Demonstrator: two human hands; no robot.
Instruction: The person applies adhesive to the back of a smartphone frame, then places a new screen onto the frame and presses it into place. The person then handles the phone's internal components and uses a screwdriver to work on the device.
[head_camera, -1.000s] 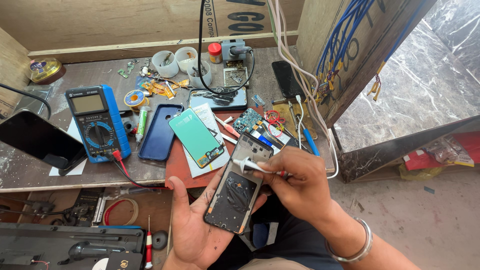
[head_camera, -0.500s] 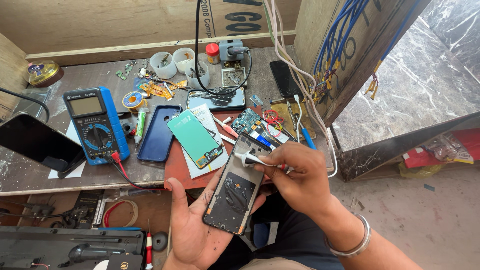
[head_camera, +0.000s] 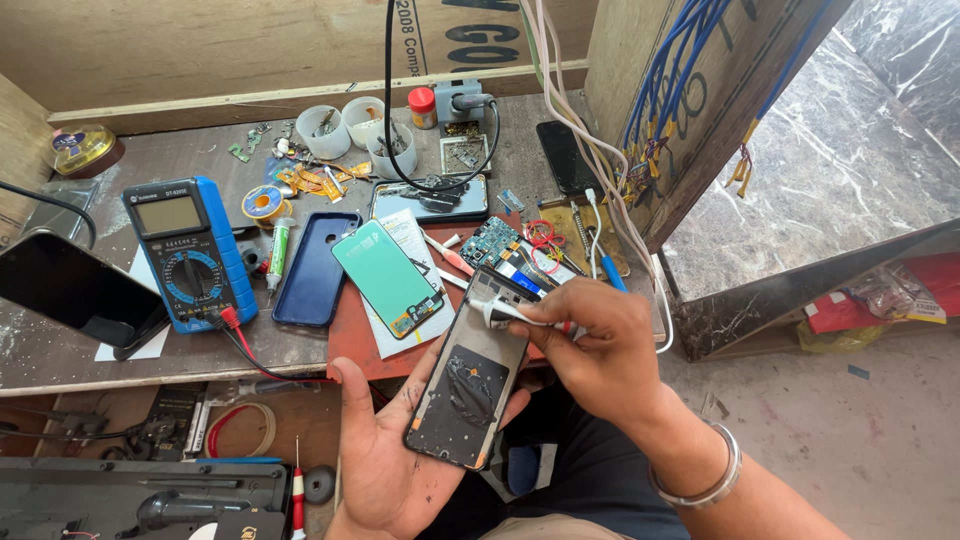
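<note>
**Tweezers stayed at the top edge of the opened phone**

The left hand (head_camera: 385, 455) lay palm up below the table (head_camera: 120, 350) edge, fingers spread and loosely curled, cradling an opened phone frame (head_camera: 470, 385) with its dark inner side facing up. The right hand (head_camera: 600, 345) was closed in a pinch around a pair of tweezers (head_camera: 515, 315), whose tips rested at the upper end of the frame, where a pale part sat. Compared with a second earlier, the frame had barely shifted in the palm and the tweezers remained at the same top corner; only the right hand's angle had changed a little, so the work at that spot looked ongoing rather than finished.

On the table just beyond the hands lay a green-faced phone screen (head_camera: 388, 277) on a sheet of paper, a blue phone case (head_camera: 315, 270) beside it, and a small circuit board (head_camera: 492, 243). Farther left stood a blue multimeter (head_camera: 190, 250) with a red lead, near a dark phone (head_camera: 75, 290).
</note>
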